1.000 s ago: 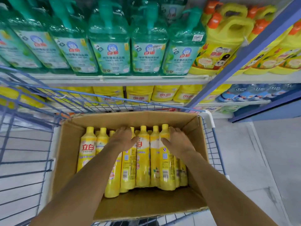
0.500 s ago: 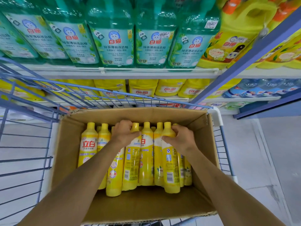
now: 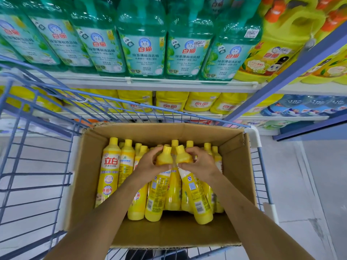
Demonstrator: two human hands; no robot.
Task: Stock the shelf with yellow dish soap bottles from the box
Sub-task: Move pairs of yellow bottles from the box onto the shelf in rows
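An open cardboard box (image 3: 234, 177) sits in a blue wire cart and holds several yellow dish soap bottles (image 3: 109, 171) lying with caps toward the shelf. My left hand (image 3: 148, 164) grips the neck of one yellow bottle (image 3: 157, 192), and my right hand (image 3: 201, 164) grips the neck of another yellow bottle (image 3: 197, 196). Both bottles are raised a little above the rest, and their caps touch between my hands. The shelf (image 3: 150, 83) stands just beyond the cart.
The blue wire cart (image 3: 37, 147) surrounds the box. Large green detergent bottles (image 3: 142, 40) fill the upper shelf, with yellow jugs (image 3: 277, 45) to their right. Yellow refill packs (image 3: 170, 102) line the lower shelf. A blue upright (image 3: 293, 68) slants at right. Grey floor lies to the right.
Both hands have closed on bottle necks and lifted two bottles up and together at the middle of the box. The camera has moved closer to the shelf.
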